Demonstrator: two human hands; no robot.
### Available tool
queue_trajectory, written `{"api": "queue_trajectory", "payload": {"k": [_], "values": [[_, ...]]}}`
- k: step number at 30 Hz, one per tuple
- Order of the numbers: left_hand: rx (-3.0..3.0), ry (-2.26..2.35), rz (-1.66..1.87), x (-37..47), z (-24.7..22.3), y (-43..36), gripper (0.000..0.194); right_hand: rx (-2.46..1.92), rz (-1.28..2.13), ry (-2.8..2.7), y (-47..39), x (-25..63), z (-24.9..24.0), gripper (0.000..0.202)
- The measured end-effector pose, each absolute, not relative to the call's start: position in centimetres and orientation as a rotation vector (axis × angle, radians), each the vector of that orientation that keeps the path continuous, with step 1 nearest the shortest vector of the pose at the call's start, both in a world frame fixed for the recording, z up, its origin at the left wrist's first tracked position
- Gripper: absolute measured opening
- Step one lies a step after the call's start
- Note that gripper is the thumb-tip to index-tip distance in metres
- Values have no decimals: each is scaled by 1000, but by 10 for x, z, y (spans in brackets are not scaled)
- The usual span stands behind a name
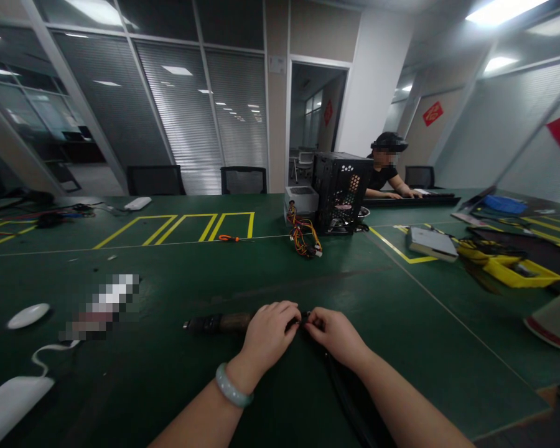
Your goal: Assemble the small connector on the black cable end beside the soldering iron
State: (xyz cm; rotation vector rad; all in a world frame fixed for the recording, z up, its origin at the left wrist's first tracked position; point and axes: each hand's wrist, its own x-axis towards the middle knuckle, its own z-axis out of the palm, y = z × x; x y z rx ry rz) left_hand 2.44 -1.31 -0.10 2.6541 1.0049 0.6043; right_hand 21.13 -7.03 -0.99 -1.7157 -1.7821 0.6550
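Hands: two, both the wearer's own, low center of the frame; left hand had a pale bangle on the wrist, right hand was bare.
Left fingers: curled down over the dark rod-like tool, gripping its right end pretty snugly.
Right fingers: pinched almost closed on a small black bit right where the tool met the black cable; couldn't make out what that bit was.
Tool count: one, lying flat on the green table, bottom center, just left of the hands.
Tool direction: long axis ran left-right across the frame, free tip pointing left, other end hidden under the left hand.
Cable: one, running from the hands down toward the bottom edge.
Computer case: one, black, upper center, with one bundle of coloured wires in front of it.
Other person: one, seated behind the case, hands on a keyboard.
Yellow tray: one, right side.
Chairs: two at the far edge, upper left of center.
White stuff: one round disc and one flat piece, lower left.
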Motion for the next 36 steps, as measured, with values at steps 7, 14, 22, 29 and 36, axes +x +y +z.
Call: {"api": "queue_trajectory", "payload": {"k": [7, 14, 22, 29, 36], "values": [[2665, 1014, 630, 25, -2, -14, 18, -1725, 660, -1756, -70, 212, -8, 10], [2658, 1060, 607, 26, -1, -15, 12, -1713, 682, -1760, -71, 213, -9, 11], [2654, 1021, 615, 24, 2, -16, 9, -1720, 710, -1766, -70, 213, -8, 11], [2667, 1006, 591, 24, 7, -18, 9, -1730, 686, -1783, -69, 212, -10, 12], [2619, 1042, 617, 24, 5, -17, 14, -1731, 710, -1778, -68, 212, -12, 13]]}}
